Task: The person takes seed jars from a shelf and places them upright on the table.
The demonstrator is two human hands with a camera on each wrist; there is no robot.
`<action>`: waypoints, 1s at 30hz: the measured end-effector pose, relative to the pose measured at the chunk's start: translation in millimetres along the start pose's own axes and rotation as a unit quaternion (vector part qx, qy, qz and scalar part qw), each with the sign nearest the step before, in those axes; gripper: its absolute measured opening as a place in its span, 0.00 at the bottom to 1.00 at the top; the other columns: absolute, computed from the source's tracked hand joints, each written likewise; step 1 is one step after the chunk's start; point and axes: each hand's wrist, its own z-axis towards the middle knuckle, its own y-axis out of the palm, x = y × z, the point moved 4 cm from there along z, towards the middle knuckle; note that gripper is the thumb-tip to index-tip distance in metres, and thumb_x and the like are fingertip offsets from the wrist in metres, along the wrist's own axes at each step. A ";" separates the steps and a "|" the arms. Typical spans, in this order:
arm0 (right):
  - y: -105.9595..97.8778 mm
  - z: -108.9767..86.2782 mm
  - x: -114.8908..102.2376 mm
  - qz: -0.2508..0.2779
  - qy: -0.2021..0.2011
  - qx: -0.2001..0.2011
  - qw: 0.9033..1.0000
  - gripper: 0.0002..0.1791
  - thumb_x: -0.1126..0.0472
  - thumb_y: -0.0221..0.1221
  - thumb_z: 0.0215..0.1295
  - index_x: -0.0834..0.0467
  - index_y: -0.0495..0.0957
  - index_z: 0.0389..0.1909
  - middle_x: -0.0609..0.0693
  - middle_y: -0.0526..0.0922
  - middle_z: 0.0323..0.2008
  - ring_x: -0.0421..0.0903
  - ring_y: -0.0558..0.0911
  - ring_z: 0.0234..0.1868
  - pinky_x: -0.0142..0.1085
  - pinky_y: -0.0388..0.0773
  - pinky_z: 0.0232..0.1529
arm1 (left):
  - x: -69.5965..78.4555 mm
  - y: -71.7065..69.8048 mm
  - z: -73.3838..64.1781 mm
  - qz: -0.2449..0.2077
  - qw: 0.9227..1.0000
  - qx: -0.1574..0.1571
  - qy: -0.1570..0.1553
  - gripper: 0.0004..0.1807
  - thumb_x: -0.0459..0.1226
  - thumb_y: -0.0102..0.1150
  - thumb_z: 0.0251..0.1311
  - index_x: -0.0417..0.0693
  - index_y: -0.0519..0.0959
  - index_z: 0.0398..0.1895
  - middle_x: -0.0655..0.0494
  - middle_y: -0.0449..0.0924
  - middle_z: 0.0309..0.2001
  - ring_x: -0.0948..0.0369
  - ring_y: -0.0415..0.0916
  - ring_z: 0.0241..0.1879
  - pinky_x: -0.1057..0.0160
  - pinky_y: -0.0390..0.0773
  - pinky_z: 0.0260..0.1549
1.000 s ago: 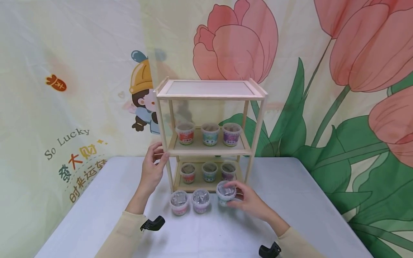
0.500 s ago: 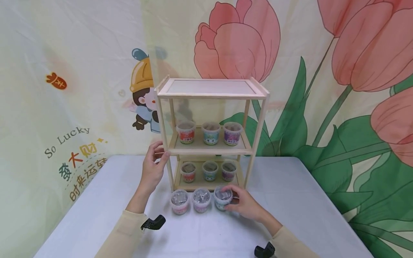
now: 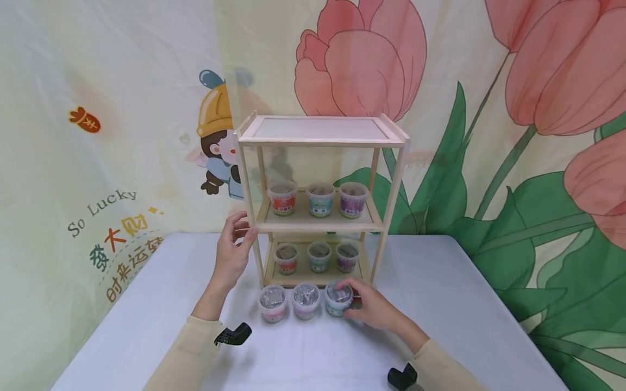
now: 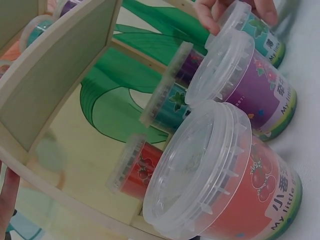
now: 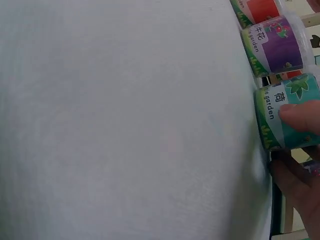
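Note:
My right hand (image 3: 375,308) grips a small lidded plastic cup with a teal label (image 5: 274,116), thumb on its near side. The cup stands upright on the table, at the right end of a row. Beside it in that row are a purple-labelled cup (image 3: 305,308) and, farther left, a red-labelled cup (image 3: 273,307), both with clear lids. My left hand (image 3: 232,251) holds the left front post of a small wooden shelf rack (image 3: 318,227) at the middle shelf's height, thumb in front. In the left wrist view one finger (image 4: 8,200) shows against the frame.
Similar cups in red, teal and purple stand on the middle shelf, the teal one (image 3: 320,202) in the centre. Another such trio, with its teal cup (image 3: 319,258) central, sits on the bottom shelf. A white cloth (image 3: 440,293) covers the table; a printed curtain (image 3: 146,81) hangs behind.
My right hand has brought the teal cup nearer and slightly left, down beside the purple cup; over the last half second it stays there. My left hand keeps its hold on the rack.

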 end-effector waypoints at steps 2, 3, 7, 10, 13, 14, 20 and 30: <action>-4.0 0.1 -3.6 -0.024 -0.012 -0.015 1.000 0.31 0.75 0.70 0.63 0.56 0.74 0.66 0.56 0.78 0.66 0.58 0.79 0.66 0.47 0.79 0.65 | 2.5 0.1 0.6 -0.002 1.000 0.000 -0.001 0.26 0.35 0.58 0.79 0.48 0.66 0.76 0.38 0.73 0.61 0.55 0.72 0.55 0.73 0.76 0.47; -6.1 -0.2 -5.7 -0.031 -0.013 -0.023 0.999 0.32 0.75 0.69 0.63 0.57 0.73 0.67 0.56 0.78 0.66 0.58 0.78 0.67 0.48 0.79 0.65 | 3.1 0.1 0.9 -0.002 1.000 -0.001 -0.002 0.26 0.35 0.58 0.78 0.48 0.66 0.76 0.38 0.73 0.61 0.54 0.72 0.55 0.73 0.76 0.48; -16.3 -1.8 -15.5 -0.081 -0.024 -0.053 0.995 0.36 0.79 0.64 0.61 0.56 0.74 0.69 0.54 0.77 0.68 0.57 0.77 0.69 0.51 0.77 0.66 | 4.1 0.7 1.4 -0.001 1.000 -0.006 -0.005 0.27 0.36 0.58 0.79 0.49 0.66 0.77 0.38 0.73 0.62 0.54 0.72 0.56 0.72 0.76 0.48; -25.2 -1.2 -25.5 -0.126 -0.037 -0.066 0.989 0.37 0.80 0.61 0.60 0.55 0.74 0.71 0.51 0.77 0.69 0.55 0.75 0.70 0.54 0.75 0.67 | 5.0 1.2 0.7 0.000 1.000 -0.008 -0.008 0.27 0.36 0.58 0.79 0.51 0.65 0.77 0.39 0.73 0.62 0.54 0.72 0.57 0.73 0.76 0.49; -35.3 1.4 -41.2 -0.140 -0.039 -0.069 0.987 0.35 0.77 0.60 0.66 0.54 0.72 0.73 0.52 0.75 0.70 0.56 0.74 0.71 0.56 0.75 0.67 | 2.8 1.8 2.1 0.000 1.000 -0.009 -0.006 0.27 0.36 0.58 0.79 0.49 0.65 0.77 0.38 0.72 0.62 0.54 0.72 0.57 0.72 0.76 0.49; -39.3 3.4 -48.3 -0.137 -0.041 -0.067 0.987 0.34 0.76 0.60 0.67 0.54 0.71 0.74 0.53 0.74 0.70 0.55 0.74 0.71 0.56 0.75 0.67 | 0.1 1.9 3.5 0.000 1.000 -0.010 -0.005 0.27 0.36 0.57 0.79 0.49 0.65 0.77 0.38 0.72 0.62 0.54 0.71 0.56 0.72 0.76 0.49; -65.4 25.3 -102.4 -0.106 -0.100 -0.017 0.989 0.31 0.73 0.63 0.72 0.57 0.71 0.74 0.54 0.76 0.69 0.53 0.79 0.65 0.51 0.79 0.64 | -22.3 0.4 13.8 0.001 1.000 -0.002 0.006 0.28 0.38 0.59 0.78 0.55 0.66 0.77 0.42 0.73 0.62 0.55 0.72 0.56 0.72 0.76 0.48; -74.7 73.6 -156.9 -0.003 -0.121 0.040 0.992 0.31 0.70 0.63 0.74 0.63 0.67 0.75 0.62 0.72 0.73 0.61 0.75 0.71 0.53 0.72 0.71 | -31.7 -2.8 12.7 -0.003 1.000 0.001 0.001 0.28 0.41 0.61 0.77 0.60 0.67 0.77 0.45 0.74 0.62 0.55 0.73 0.56 0.71 0.77 0.48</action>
